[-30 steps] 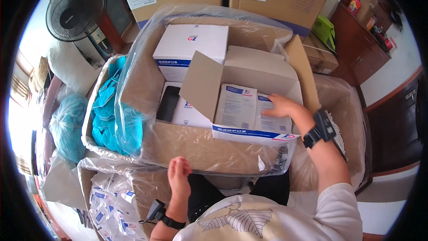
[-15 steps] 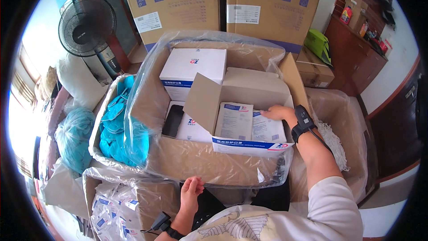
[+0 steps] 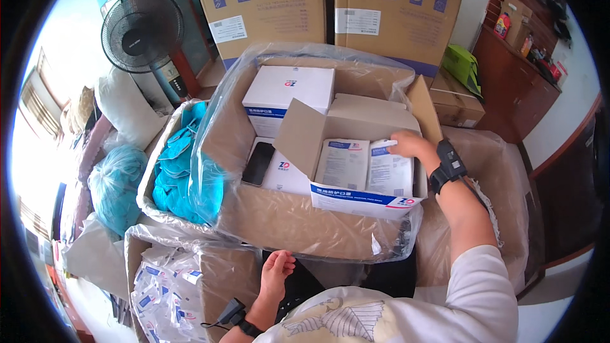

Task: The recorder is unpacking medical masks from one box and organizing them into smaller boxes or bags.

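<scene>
My right hand (image 3: 410, 145) reaches into an open white carton with a blue band (image 3: 360, 199). Its fingers are closed on the top corner of a white printed packet (image 3: 391, 170) at the carton's right side. A second similar packet (image 3: 343, 164) stands beside it on the left. My left hand (image 3: 277, 273) hangs in front of my body with curled fingers, and nothing shows in it. The carton sits in a large plastic-lined cardboard box (image 3: 305, 225), next to a closed white carton (image 3: 290, 87) and another white carton (image 3: 279, 174) bearing a black phone (image 3: 258, 163).
At the left, a lined box holds turquoise pieces (image 3: 187, 184); nearer me, another holds small clear packets (image 3: 165, 292). A lined box (image 3: 508, 216) stands at the right, with white strands inside. Two tall cardboard boxes (image 3: 267, 25) rise behind. A fan (image 3: 141, 32) stands far left.
My right hand has lifted slightly at the packet's top, and that packet now stands straighter beside the other. The whole view has shifted a little. My left hand keeps its curled pose.
</scene>
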Demonstrator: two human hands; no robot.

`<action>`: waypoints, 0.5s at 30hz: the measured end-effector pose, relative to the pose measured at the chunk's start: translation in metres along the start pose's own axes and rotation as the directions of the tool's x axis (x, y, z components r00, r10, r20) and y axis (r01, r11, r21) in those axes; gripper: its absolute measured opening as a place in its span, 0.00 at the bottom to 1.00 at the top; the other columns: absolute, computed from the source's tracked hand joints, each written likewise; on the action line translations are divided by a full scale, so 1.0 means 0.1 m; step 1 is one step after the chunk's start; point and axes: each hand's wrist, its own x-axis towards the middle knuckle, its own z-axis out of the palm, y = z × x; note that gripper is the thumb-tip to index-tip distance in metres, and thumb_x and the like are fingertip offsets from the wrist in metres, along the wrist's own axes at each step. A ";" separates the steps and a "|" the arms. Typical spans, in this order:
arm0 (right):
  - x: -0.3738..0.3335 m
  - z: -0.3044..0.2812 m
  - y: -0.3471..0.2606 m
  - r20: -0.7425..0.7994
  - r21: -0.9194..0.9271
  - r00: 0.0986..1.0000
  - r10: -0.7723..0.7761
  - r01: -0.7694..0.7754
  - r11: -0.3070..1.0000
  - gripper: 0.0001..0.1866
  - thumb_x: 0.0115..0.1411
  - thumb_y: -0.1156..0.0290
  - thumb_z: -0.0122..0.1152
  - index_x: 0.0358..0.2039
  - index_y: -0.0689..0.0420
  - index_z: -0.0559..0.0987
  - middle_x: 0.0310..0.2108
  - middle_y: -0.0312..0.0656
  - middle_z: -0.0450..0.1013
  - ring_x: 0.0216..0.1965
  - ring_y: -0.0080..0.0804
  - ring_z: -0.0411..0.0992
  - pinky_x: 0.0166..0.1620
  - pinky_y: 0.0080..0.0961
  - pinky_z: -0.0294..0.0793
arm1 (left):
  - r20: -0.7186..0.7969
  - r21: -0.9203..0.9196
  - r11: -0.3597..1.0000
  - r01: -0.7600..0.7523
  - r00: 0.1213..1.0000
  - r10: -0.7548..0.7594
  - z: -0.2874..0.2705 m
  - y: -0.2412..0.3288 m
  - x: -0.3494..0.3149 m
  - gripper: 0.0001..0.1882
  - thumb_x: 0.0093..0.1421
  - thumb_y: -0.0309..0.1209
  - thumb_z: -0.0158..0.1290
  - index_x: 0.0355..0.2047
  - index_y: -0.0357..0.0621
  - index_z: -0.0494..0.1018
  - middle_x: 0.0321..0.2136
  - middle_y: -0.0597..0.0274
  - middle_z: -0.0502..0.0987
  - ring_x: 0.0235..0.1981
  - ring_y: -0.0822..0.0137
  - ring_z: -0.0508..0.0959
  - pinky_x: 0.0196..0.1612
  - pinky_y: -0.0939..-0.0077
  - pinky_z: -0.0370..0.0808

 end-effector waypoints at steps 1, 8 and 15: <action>-0.05 -0.10 0.00 -0.045 0.051 0.998 -0.049 0.051 0.997 0.19 0.52 0.59 0.57 0.37 0.61 0.75 0.37 0.53 0.72 0.38 0.45 0.71 0.43 0.35 0.68 | 0.005 0.000 1.000 0.007 1.000 -0.007 0.01 -0.01 0.00 0.09 0.60 0.37 0.46 0.32 0.46 0.70 0.26 0.68 0.73 0.25 0.78 0.70 0.29 0.85 0.67; -0.75 -0.79 0.04 -0.409 0.538 0.911 -0.064 0.297 0.789 0.13 0.56 0.70 0.55 0.38 0.64 0.67 0.30 0.41 0.70 0.34 0.21 0.67 0.36 0.20 0.69 | 0.091 0.121 0.992 -0.030 0.996 0.019 0.19 0.05 0.00 0.11 0.61 0.38 0.45 0.31 0.45 0.71 0.25 0.69 0.73 0.25 0.78 0.70 0.30 0.85 0.67; -1.59 -0.98 -0.42 -0.626 0.630 0.778 -0.056 0.546 0.552 0.10 0.57 0.73 0.53 0.38 0.62 0.67 0.34 0.35 0.68 0.35 0.18 0.66 0.39 0.17 0.70 | 0.488 0.460 0.436 -0.774 0.630 0.604 0.86 0.92 0.01 0.14 0.58 0.33 0.50 0.42 0.39 0.70 0.40 0.56 0.71 0.39 0.65 0.72 0.40 0.77 0.69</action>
